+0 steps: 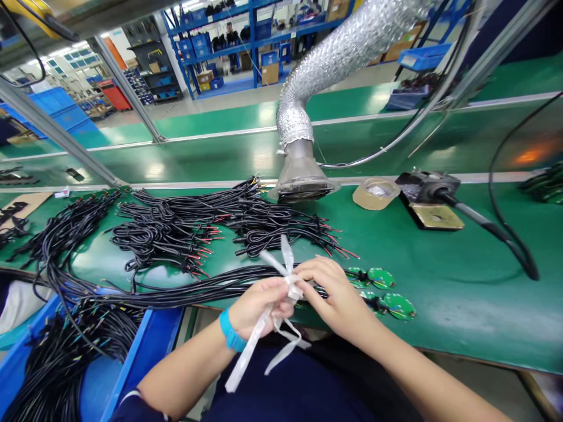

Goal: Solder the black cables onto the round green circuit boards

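Observation:
A white translucent plastic strip (pixel 247 358), bunched and knotted in the middle, hangs between my hands with its loose ends sticking up and trailing down. My left hand (pixel 263 300), below a blue wristband, is closed on the strip. From the other side, the fingers of my right hand (pixel 331 288) pinch the same strip near the knot; the fingertips are partly hidden. Just behind my hands runs a bundle of long black cables (pixel 193 291) along the bench edge. Round green circuit boards (pixel 398 306) lie at the right end of these cables, beyond my right hand.
Coiled black cables (pixel 162 231) with red wire ends lie on the green bench (pixel 475 293). A fume extraction hood (pixel 303 170) hangs over them. Farther right are a tape roll (pixel 376 193) and a soldering iron (pixel 479 220) in its stand. A blue bin (pixel 132 363) holds more cables.

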{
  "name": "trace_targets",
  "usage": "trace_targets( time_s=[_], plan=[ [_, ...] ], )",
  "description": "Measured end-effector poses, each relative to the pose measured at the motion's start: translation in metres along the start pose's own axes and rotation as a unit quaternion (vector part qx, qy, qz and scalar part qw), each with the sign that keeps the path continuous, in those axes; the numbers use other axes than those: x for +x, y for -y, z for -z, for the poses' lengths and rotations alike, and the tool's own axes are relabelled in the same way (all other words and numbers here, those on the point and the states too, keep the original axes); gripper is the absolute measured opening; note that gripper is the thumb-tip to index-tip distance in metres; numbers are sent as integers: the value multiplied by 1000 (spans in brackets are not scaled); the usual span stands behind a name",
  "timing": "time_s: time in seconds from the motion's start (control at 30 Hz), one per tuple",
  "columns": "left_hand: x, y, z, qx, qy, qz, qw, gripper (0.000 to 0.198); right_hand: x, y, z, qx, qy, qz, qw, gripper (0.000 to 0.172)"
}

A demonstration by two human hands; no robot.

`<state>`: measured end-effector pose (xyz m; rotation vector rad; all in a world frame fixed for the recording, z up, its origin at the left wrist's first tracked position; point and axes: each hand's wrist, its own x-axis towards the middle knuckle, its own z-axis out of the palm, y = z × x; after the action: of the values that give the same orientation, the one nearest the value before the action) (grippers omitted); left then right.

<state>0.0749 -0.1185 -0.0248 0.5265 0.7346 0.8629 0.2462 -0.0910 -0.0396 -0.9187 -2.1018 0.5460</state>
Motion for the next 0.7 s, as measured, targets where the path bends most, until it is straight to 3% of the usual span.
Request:
trace_targets(
  time_s=[0.07,0.13,0.23,0.37,0.43,0.5,0.6,0.7],
  plan=[
    [3,4,0,-59,-1,2,998,42,-3,2,-4,-34,-67,15,997,9],
    [3,6,-2,-54,-20,-12,998,40,-4,6,-5,-36,-85,42,995,14],
    [1,7,-5,26,-52,-40,998,40,-4,13,-3,19,-22,55,998,20],
    [-11,7,1,204,-74,-107,970,46,-1,19,8,150,45,-25,987,11],
    [-21,0,8,335,-92,-192,918,44,-3,20,20,263,104,-94,955,24],
    [-35,-12,14,489,-78,-249,832,32,-9,22,36,364,140,-170,905,39],
    [-58,-35,15,652,43,-233,720,24,-25,25,61,403,188,-245,862,48],
    [-79,-52,8,699,162,-193,669,30,-46,29,77,377,285,-249,845,46]
  ],
)
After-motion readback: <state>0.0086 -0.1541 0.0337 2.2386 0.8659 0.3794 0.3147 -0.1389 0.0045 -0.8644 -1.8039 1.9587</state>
